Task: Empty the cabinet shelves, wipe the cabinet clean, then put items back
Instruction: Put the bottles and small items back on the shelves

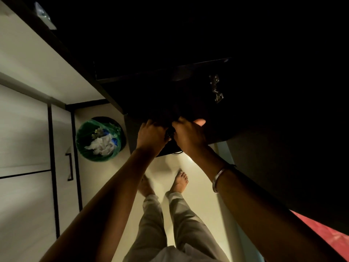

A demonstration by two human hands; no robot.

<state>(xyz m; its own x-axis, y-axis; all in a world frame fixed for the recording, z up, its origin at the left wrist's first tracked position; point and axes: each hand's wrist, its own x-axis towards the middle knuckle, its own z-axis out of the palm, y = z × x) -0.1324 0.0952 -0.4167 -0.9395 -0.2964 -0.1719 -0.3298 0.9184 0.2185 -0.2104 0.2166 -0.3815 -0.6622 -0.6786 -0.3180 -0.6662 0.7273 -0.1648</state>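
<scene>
Down at the far left I see the pale cupboard doors [24,129] with a dark handle [69,167], and just right of them a bin [100,138] lined in green plastic, holding crumpled white paper. None of that concerns me now.

My left hand [151,136] is raised to the lower edge of the dark cabinet [188,103]. Its fingers are curled forward around something black at that edge; what the thing is I cannot tell, the light is too poor. My right hand [188,136] sits just beside the left, nearly touching it, fingers curled over the same dark object [169,132], with the thumb [199,121] sticking up and catching the light. A metal bangle [219,179] rides on the right forearm. A hinge [216,87] glints on the cabinet above the hands.

I judge this to be the emptying stage: both hands drawing an item out off a shelf. Whether the shelf behind holds more, I cannot see.

To do it well, I would keep both grips firm and even, draw the item out level rather than tipping it, and clear the cabinet edge before lowering. My bare feet [179,181] stand right beneath on the pale floor [204,195], so a slip would land on them; I would step back slightly first. A red surface [328,237] shows at the far right.
</scene>
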